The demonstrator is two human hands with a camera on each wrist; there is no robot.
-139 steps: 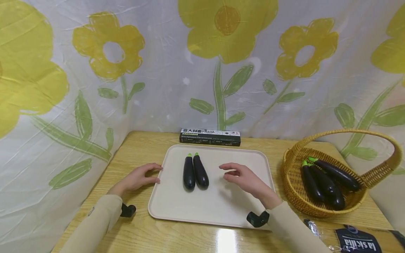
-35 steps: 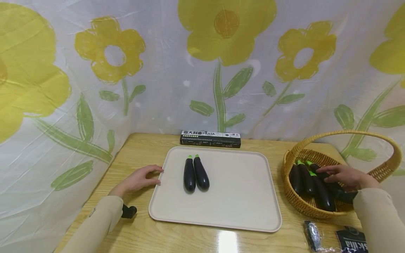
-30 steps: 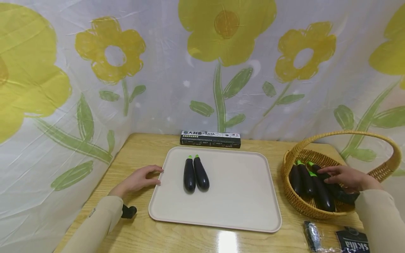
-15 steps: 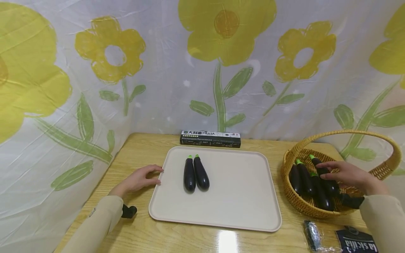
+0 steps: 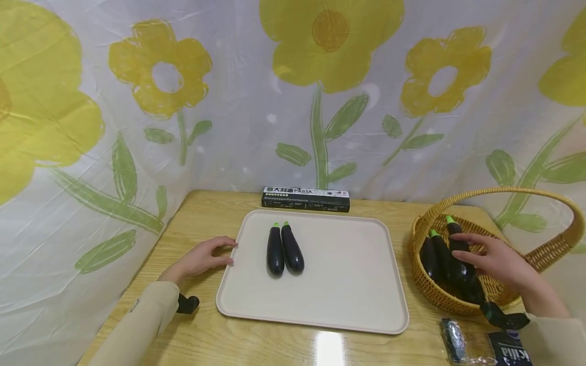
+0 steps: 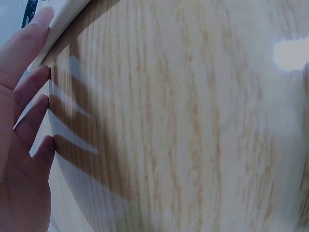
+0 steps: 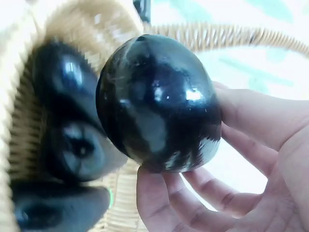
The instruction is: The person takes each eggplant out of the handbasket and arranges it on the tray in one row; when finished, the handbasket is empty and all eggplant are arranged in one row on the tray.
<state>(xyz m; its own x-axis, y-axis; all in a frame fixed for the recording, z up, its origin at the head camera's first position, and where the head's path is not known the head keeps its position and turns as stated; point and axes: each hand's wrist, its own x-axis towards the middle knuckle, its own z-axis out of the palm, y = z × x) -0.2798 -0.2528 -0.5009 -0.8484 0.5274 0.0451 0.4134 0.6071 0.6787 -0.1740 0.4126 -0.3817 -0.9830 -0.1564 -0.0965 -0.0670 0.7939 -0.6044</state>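
Note:
My right hand [image 5: 492,259] reaches into the wicker basket [image 5: 428,290] and holds a dark eggplant [image 7: 159,101] between thumb and fingers. Its green stem end points away, and its round bottom faces the right wrist camera. Beside and below it in the basket lie other eggplants [image 5: 429,258], partly covered by it. My left hand [image 5: 201,259] rests at the left edge of the cream tray [image 5: 348,290], fingers relaxed; in the left wrist view the thumb tip is at the tray's rim and the fingertips are over the wooden table. Two eggplants [image 5: 275,251] lie side by side on the tray.
Behind the tray stands a black pasta box [image 5: 305,199]. A clear packet with a black label [image 5: 508,348] lies in front of the basket, partly under the right sleeve. The basket's tall handle [image 5: 503,190] arches over it. A flowered cloth [image 5: 238,101] hangs behind the table.
My right hand went from over the tray to the basket; in the last second it has taken hold of an eggplant and shifted it left, over the others. My left hand stayed put.

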